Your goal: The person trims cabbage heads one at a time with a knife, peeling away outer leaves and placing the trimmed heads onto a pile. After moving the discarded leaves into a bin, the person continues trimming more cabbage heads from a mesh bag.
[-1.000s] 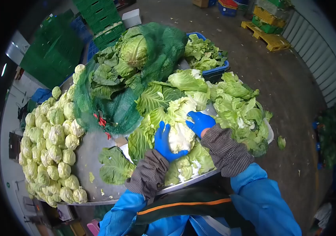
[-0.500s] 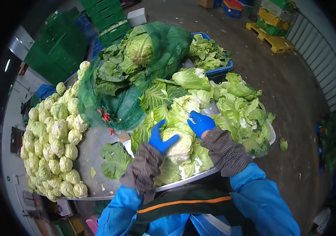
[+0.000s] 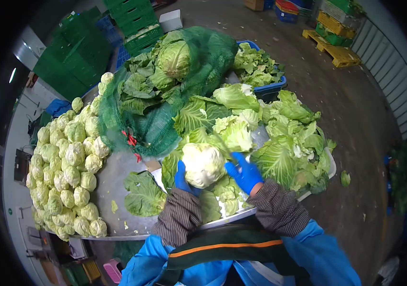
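Note:
A pale, trimmed cabbage head is held in my blue-gloved left hand, whose fingers curve round its left side. Just right of the cabbage is my blue-gloved right hand, closed on what looks like a thin knife; its blade is blurred and points up and left. Loose green leaves lie behind both hands. A darker leaf rests flat on the metal table, left of my left sleeve.
Many trimmed cabbages are piled at the left. Behind my hands, a green net bag holds untrimmed cabbages. More leaves are heaped at the right, and a blue crate of leaves stands beyond. Green crates are stacked farther back.
The cabbage has come up and left with my left hand, showing a paler, barer surface. My right hand has moved down slightly, and a broad leaf now lies on the right heap.

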Available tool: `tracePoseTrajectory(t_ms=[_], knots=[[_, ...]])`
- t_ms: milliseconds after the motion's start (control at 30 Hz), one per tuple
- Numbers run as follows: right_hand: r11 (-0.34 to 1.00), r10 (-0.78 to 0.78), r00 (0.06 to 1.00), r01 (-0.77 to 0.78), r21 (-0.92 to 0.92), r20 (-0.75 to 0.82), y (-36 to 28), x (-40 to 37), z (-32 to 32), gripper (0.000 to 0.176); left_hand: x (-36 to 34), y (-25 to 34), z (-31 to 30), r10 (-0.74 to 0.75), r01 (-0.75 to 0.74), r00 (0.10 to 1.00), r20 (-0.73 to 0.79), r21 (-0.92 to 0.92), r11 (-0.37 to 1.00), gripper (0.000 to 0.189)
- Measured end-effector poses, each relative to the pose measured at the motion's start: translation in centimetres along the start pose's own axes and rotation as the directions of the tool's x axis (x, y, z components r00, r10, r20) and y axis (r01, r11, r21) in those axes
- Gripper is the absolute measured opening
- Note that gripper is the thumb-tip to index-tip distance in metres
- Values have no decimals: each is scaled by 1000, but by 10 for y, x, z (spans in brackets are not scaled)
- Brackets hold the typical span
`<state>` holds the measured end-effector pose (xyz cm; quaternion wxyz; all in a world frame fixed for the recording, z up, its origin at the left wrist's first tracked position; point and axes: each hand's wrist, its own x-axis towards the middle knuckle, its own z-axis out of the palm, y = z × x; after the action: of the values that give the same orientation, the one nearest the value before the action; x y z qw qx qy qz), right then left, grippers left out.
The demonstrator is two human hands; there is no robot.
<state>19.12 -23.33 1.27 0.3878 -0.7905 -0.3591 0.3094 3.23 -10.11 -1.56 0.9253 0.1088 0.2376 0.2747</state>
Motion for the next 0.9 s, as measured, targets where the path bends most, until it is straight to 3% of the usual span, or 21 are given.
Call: tracePoseTrajectory(t_ms=[33, 100, 133, 200, 233, 300, 333, 367, 433, 467, 567, 600, 700, 733, 833, 867, 900], knots=[[996, -35, 999, 32, 80, 37, 1, -4, 11, 78, -15, -6, 17, 60, -34, 986, -153, 170, 985, 52], [993, -86, 996, 89, 77, -36, 0, 4, 13, 81, -46, -17, 40, 248, -16, 878, -410, 492, 871, 44], [990, -115, 991, 121, 75, -75, -1, 13, 11, 82, -46, -20, 12, 234, 80, 873, -427, 601, 795, 44], [986, -154, 974, 141, 85, 164, 15, 39, -9, 86, -37, -9, -31, 181, 80, 967, -178, 889, 450, 48], [984, -176, 946, 164, 69, 273, 22, 46, -14, 87, -37, 1, -25, 105, 36, 993, -63, 970, 242, 50], [961, -276, 924, 260, 96, 266, 30, 47, -15, 87, -27, 25, 10, 172, -82, 972, 162, 914, -396, 83], [945, -327, 907, 309, 110, 265, 31, 46, -14, 87, -19, 29, 17, 166, -281, 880, 444, 770, -573, 91], [957, -289, 930, 275, 91, 229, 31, 45, -13, 84, -13, 32, 22, 102, -420, 720, 686, 548, -723, 99], [977, -211, 966, 206, 54, 151, 32, 41, -12, 78, 21, 23, -3, -6, -565, 732, 682, 602, -564, 111], [980, -183, 980, 189, -68, 82, 29, 33, -14, 65, 33, 17, -11, -61, -625, 727, 684, 622, -473, 117], [976, 4, 999, -11, -217, -33, 35, 15, -18, 53, 20, 0, 33, -31, -406, 883, 467, 731, -549, 119], [952, -180, 967, 126, -279, -180, 51, 6, -12, 39, 14, -9, 53, -19, -257, 951, 307, 758, -600, 125], [864, -142, 963, 8, -503, -228, 28, -34, -25, 35, 13, -29, 88, -31, -124, 989, 146, 684, -719, 126], [838, -242, 922, 41, -543, -303, 28, -44, -24, 27, 13, -33, 106, -72, -80, 997, 40, 681, -728, 124], [764, -106, 950, -112, -636, -295, 18, -66, -21, 22, 29, -60, 88, 25, -175, 947, 321, 578, -797, 122], [768, -62, 962, -125, -629, -267, 16, -70, -21, 19, 35, -63, 84, -13, -214, 956, 294, 663, -717, 121], [772, -35, 962, -147, -618, -272, 22, -71, -17, 18, 35, -67, 91, -23, -183, 969, 244, 656, -732, 122]])
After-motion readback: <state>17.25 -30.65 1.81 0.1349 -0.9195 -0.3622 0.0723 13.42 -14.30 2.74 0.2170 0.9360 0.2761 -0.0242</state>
